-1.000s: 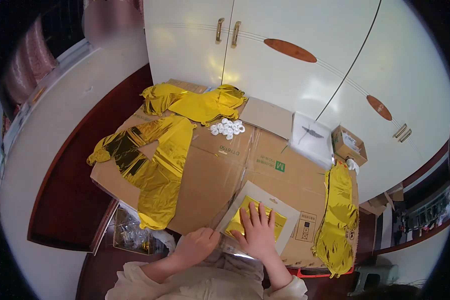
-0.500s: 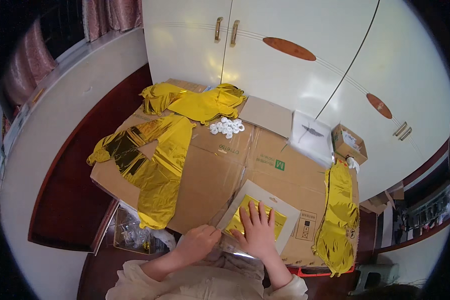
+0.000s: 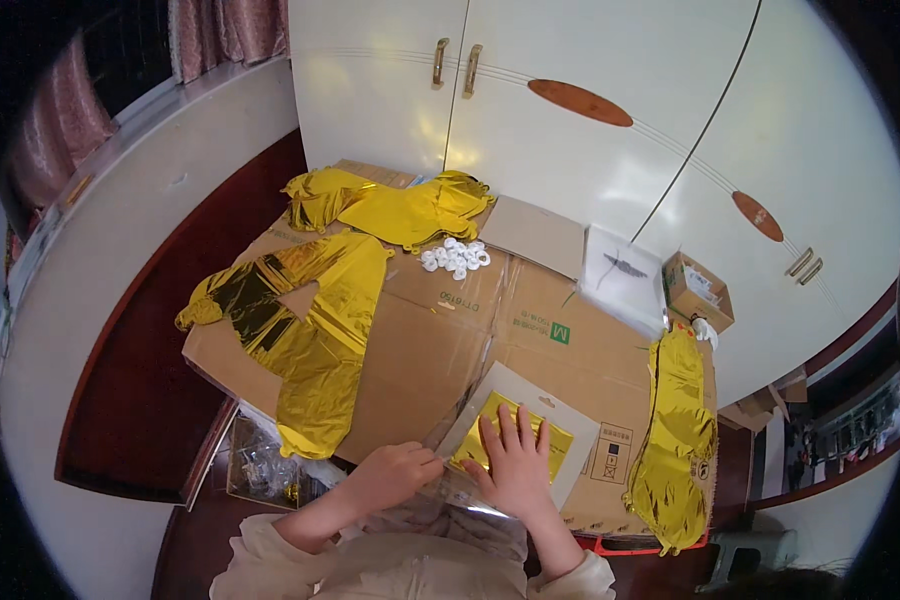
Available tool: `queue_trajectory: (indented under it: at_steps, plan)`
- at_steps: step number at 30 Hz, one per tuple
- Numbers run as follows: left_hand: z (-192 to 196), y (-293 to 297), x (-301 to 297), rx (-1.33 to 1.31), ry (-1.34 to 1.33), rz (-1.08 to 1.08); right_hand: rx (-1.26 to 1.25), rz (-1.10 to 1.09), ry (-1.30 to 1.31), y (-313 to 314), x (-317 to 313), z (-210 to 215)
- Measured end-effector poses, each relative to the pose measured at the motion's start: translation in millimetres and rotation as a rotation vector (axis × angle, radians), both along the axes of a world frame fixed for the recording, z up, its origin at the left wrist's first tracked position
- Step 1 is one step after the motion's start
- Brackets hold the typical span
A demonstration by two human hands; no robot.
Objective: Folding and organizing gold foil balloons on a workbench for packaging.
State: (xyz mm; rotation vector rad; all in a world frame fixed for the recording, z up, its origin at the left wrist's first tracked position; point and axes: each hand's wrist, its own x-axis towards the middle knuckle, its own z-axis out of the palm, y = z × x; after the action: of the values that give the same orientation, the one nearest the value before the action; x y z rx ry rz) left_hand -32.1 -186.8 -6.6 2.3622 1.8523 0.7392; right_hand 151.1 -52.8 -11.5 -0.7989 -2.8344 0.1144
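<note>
My right hand (image 3: 516,460) lies spread and flat on a folded gold foil balloon (image 3: 562,440). The foil sits against a pale grey card (image 3: 518,383) with a hanging slot, in what looks like a clear plastic sleeve. My left hand (image 3: 402,472) is closed at the sleeve's near left edge, thumb and fingers pressed together. Whether they grip the sleeve's edge is hard to see. To the left lies a gold letter-shaped foil balloon (image 3: 340,350). Another long gold foil balloon (image 3: 676,440) lies along the right side of the cardboard.
Flattened cardboard (image 3: 420,345) covers the work surface. Further gold foil balloons (image 3: 410,210) lie at the back, beside a pile of white rings (image 3: 456,258). A small carton (image 3: 698,288) and a white tray (image 3: 620,275) stand back right. Below left is a box of clear plastic wrappers (image 3: 270,465).
My left hand has shifted very slightly upward at the sleeve's edge. The right hand stays flat on the packet.
</note>
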Motion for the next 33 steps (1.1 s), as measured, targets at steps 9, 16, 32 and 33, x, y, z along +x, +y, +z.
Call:
queue_trajectory:
  at_steps: [9,16,32,33]
  plan:
    - [-6.3,-14.2,18.2,0.117,0.101,0.109,-0.005,0.004,0.018,0.0,0.0,1.6]
    - [-10.6,-13.0,24.4,0.053,-0.011,0.218,-0.013,-0.001,0.014,-0.2,0.8,1.1]
    - [-3.7,-3.3,8.5,-0.013,-0.196,0.113,0.045,0.008,0.01,-0.4,0.3,-0.9]
    - [-3.3,-3.0,6.1,-0.057,-0.202,0.099,0.052,0.004,0.013,-0.6,0.3,-0.9]
